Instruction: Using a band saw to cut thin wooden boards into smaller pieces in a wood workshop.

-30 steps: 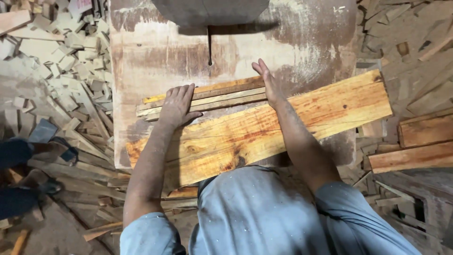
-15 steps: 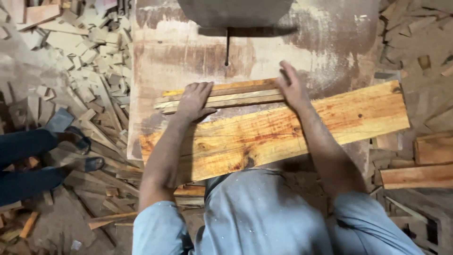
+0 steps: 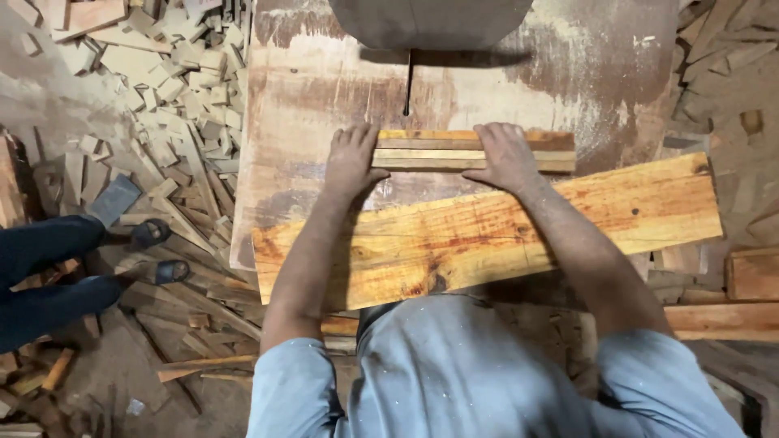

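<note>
Head view: left hand [image 3: 350,160] and right hand [image 3: 505,156] were laid flat, fingers extended, on strips [image 3: 475,151]; nothing was gripped. Plank [image 3: 487,231] was seen just beside, blade [image 3: 408,85] beyond.

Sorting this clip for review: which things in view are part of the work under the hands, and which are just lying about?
In use:
- left hand and right hand, both flat on the wood strips
- saw blade, just beyond the strips
- worn saw table
- wide plank, nearer the person

Lying about:
- offcuts on the floor
- boards on the right
- another person's sandalled feet
</note>
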